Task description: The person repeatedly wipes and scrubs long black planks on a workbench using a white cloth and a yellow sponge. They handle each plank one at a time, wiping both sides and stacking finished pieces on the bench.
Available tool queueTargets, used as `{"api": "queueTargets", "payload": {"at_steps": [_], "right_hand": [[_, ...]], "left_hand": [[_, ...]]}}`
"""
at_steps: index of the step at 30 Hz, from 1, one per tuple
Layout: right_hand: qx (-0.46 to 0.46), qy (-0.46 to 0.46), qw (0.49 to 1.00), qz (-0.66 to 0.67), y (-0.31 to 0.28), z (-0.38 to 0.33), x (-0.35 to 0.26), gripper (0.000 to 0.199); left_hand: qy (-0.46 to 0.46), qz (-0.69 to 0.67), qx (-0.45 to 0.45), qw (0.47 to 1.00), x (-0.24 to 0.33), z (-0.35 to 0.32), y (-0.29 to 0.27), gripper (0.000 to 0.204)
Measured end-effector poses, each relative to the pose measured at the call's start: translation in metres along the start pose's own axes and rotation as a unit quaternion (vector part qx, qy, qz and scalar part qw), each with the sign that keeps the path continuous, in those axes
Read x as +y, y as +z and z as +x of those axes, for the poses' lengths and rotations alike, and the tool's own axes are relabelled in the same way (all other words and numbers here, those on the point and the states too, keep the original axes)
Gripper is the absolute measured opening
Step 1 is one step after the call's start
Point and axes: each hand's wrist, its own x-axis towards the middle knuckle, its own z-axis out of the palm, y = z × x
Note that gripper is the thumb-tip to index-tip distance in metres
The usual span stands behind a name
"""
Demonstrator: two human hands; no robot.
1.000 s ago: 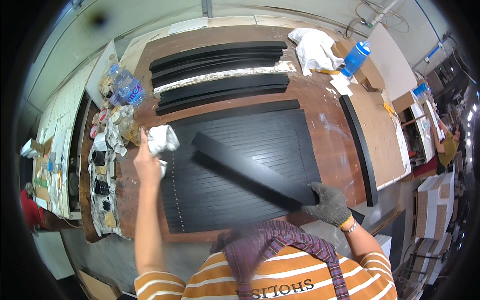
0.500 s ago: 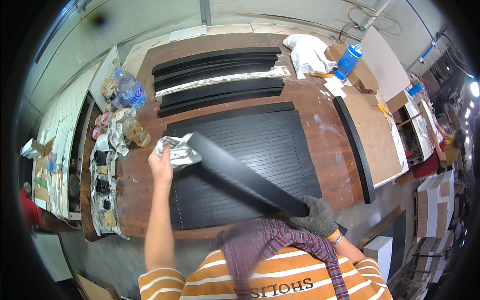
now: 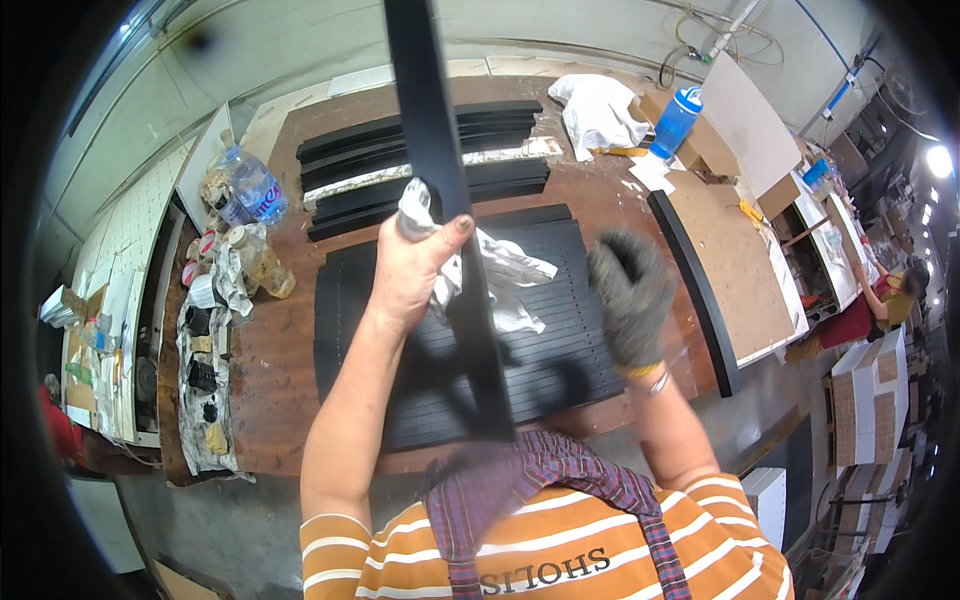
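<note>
- Bottles (image 3: pixel 252 190) and rag clutter sit at worktop (image 3: pixel 280 400) left edge.
- Left hand (image 3: pixel 420 265) is closed, pressing white cloth (image 3: pixel 500 275) against upright black strip (image 3: pixel 450 220).
- Right hand (image 3: pixel 632 300), gloved and blurred, hangs apart from strip; grip cannot be told.
- Black panel (image 3: pixel 560 300) lies flat below.

One view only: a wide fisheye camera worn on the person's head, looking steeply down over the chest onto a brown workbench (image 3: pixel 620 215) that fills the middle of the frame. The wearer's striped shirt lies along the bottom edge, and both forearms rise from there toward the centre. The left hand (image 3: pixel 415 270) and the gloved right hand (image 3: pixel 632 300) sit very close to the lens, and a long black strip (image 3: pixel 440 180) runs from the top edge down to the lower middle, nearer still. Straight edges curve toward the dark rim. Floor and a wall show at upper left; other benches crowd the right edge.
</note>
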Motion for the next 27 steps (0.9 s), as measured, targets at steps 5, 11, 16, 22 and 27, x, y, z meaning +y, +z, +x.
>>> {"api": "queueTargets", "payload": {"at_steps": [5, 11, 16, 22, 27], "right_hand": [[-0.173, -0.042, 0.901, 0.397, 0.02, 0.065, -0.005, 0.042], [-0.135, 0.084, 0.836, 0.525, 0.009, 0.078, -0.007, 0.021], [0.092, 0.104, 0.829, 0.542, -0.067, 0.077, 0.035, 0.025], [0.261, 0.099, 0.844, 0.458, -0.099, 0.038, 0.074, 0.029], [0.239, 0.194, 0.769, 0.56, -0.036, 0.017, 0.068, 0.015]], "left_hand": [[-0.013, 0.058, -0.052, 0.997, -0.003, 0.002, 0.051, 0.023], [-0.087, 0.216, -0.156, 0.96, -0.069, -0.045, 0.057, 0.021], [-0.312, 0.451, -0.19, 0.814, -0.08, -0.105, 0.016, 0.047], [-0.079, 0.493, -0.01, 0.866, -0.024, -0.043, 0.034, 0.035], [0.273, 0.611, -0.287, 0.685, -0.085, -0.045, 0.13, 0.114]]}}
